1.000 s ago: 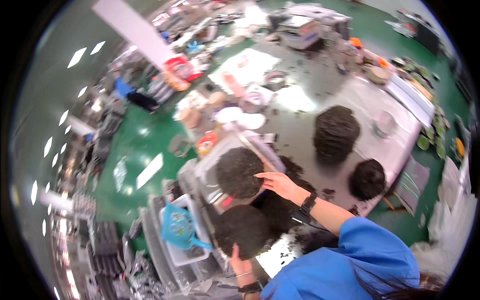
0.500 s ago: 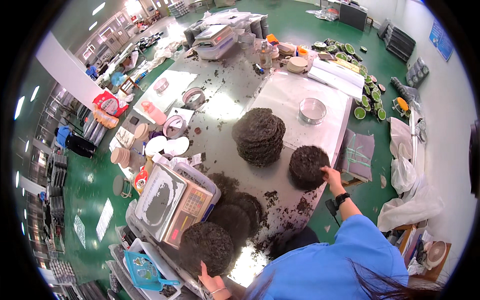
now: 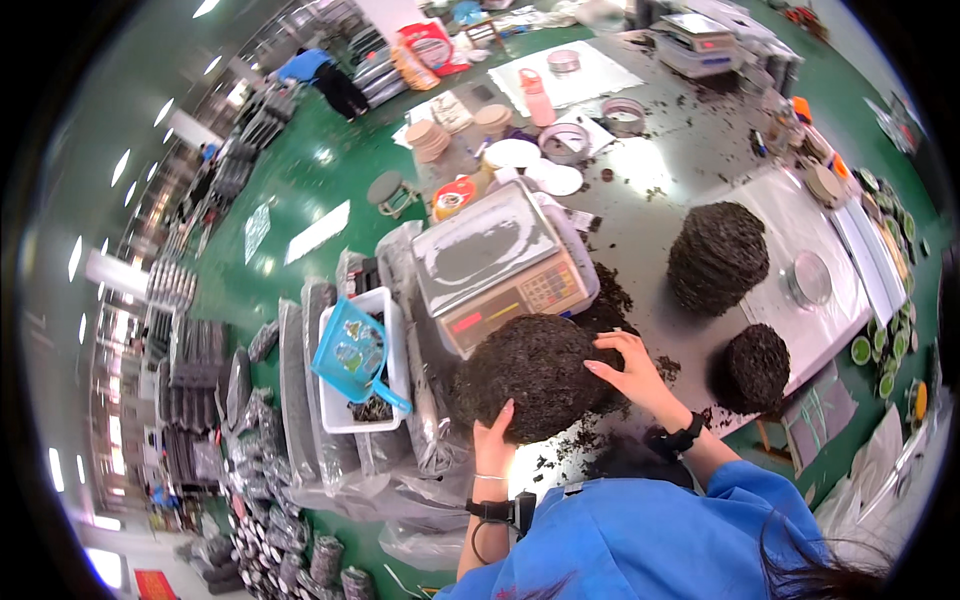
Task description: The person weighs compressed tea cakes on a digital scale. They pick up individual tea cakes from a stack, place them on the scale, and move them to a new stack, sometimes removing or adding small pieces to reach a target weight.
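Observation:
A thick, round cake of dark, crumbly pressed material (image 3: 535,375) sits low in front of me, close to the digital scale (image 3: 497,262). My left hand (image 3: 494,442) grips its near edge, thumb on top and the other fingers hidden beneath. On its right edge my right hand (image 3: 640,375) has closed in, with thumb and fingertips against the rim. Farther right stands a tall stack of similar dark cakes (image 3: 717,258). A shorter dark stack (image 3: 757,368) is nearer to me, at the table's right side.
Dark crumbs litter the metal table (image 3: 640,225). Left of the scale, a blue dustpan (image 3: 352,340) lies in a white bin (image 3: 335,415). A metal ring (image 3: 810,278) rests on the pale sheet at right. Farther back are a pink bottle (image 3: 536,98) and round white lids (image 3: 553,178).
The view has swung left. My right hand has left the shorter stack and come over to the cake by the scale, which my left hand now grips as well.

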Available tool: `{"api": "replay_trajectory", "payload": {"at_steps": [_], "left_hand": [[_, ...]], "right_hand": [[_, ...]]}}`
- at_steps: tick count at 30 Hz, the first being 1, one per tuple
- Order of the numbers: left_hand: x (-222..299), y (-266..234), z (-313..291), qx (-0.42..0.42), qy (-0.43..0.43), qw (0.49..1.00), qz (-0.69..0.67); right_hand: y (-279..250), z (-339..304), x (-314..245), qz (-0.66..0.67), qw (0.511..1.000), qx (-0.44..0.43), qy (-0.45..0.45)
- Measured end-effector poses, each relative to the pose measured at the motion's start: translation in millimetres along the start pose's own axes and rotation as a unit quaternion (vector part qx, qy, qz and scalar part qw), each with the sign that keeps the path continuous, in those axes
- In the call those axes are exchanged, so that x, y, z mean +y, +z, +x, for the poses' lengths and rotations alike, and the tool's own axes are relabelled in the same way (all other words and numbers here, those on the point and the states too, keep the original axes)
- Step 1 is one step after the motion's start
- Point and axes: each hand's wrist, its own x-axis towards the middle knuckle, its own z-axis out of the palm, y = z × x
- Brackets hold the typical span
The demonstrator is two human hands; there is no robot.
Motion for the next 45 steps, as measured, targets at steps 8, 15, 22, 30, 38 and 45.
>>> {"api": "replay_trajectory", "payload": {"at_steps": [8, 15, 22, 30, 38, 45], "left_hand": [[-15.2, -75.4, 3.3, 0.074, 0.078, 0.992, -0.068], [40.2, -47.2, 3.3, 0.138, 0.124, 0.973, -0.135], [57.9, -54.4, 3.5, 0.074, 0.099, 0.992, 0.001], [-5.2, -18.6, 45.3, 0.149, 0.253, 0.926, 0.238], [27.1, -51.4, 30.7, 0.178, 0.125, 0.976, 0.025], [48.3, -86.8, 20.0, 0.253, 0.119, 0.958, -0.061]], "right_hand": [[44.8, 76.6, -17.2, 0.341, 0.929, -0.109, 0.092], [73.9, 207.0, 41.1, 0.282, 0.947, 0.079, 0.132], [84.6, 149.4, -47.4, 0.162, 0.975, -0.149, -0.019], [123.9, 30.9, -111.6, -0.085, 0.963, -0.063, -0.248], [81.4, 67.5, -87.4, 0.137, 0.986, -0.017, 0.091], [53.9, 164.1, -103.8, 0.046, 0.974, 0.165, -0.151]]}}
